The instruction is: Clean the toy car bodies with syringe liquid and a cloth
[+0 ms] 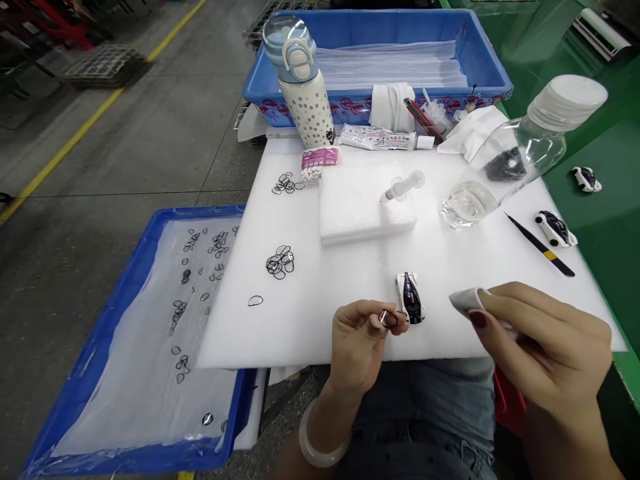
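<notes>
The left hand (359, 340) pinches a small, shiny, dark ring (383, 318) between finger and thumb. It is just beside a little white and dark toy car (411, 298) on a flat white foam board (300, 327). The right hand (547, 347) grips a soft, folded white cloth (465, 300), up off the board.

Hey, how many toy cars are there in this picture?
3: one toy car just beyond the left hand, a second car beside the tweezers, and a third car farther back on the green surface.
</notes>
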Available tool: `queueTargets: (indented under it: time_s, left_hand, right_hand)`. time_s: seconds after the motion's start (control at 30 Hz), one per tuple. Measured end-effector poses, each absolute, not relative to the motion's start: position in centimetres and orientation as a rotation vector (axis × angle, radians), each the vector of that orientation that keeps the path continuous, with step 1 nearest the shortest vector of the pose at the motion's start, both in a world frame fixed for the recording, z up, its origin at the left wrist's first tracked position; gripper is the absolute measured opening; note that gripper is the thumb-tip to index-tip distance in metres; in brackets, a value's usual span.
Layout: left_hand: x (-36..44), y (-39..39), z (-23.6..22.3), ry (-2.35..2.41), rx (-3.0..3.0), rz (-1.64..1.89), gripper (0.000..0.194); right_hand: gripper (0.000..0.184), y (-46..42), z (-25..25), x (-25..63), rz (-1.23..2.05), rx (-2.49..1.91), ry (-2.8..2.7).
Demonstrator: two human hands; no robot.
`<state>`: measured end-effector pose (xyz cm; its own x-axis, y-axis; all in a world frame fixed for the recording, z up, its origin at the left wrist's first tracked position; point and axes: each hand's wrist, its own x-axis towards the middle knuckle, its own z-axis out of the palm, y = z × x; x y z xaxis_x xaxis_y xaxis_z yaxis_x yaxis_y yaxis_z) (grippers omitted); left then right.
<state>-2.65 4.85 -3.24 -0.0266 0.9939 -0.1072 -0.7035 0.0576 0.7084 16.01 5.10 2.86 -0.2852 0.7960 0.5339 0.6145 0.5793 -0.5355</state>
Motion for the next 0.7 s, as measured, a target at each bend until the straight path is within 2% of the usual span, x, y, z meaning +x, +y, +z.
queueTargets:
  time_s: [0.13,0.27,0.37,0.57,0.7]
  left_hand:
    - [-3.8,4.3,-3.3,0.844,0.786,1.455,0.015]
    - [-4.3,4.0,-3.4,1.353,1.620,1.467,0.020]
    - [-3.7,4.1,-3.5,1.455,2.075,1.411,0.019]
    - [-2.7,4.5,-3.8,1.425,2.299,1.297,0.014]
    - [-2.8,4.7,-3.7,1.481,2.247,1.233,0.013]
  right_hand:
    - [0.007,5.0,1.1,16.3,0.522,-1.263,-1.887]
    - [0.007,5.3,-0.3,15.5,0.650,-1.404,-1.813]
    - [0.006,5.6,-1.0,14.9,0.672,-1.446,-1.814]
    - [0.007,5.7,-1.8,14.5,0.638,-1.451,-1.901]
    - [0.007,5.6,-1.8,14.6,0.630,-1.479,-1.942]
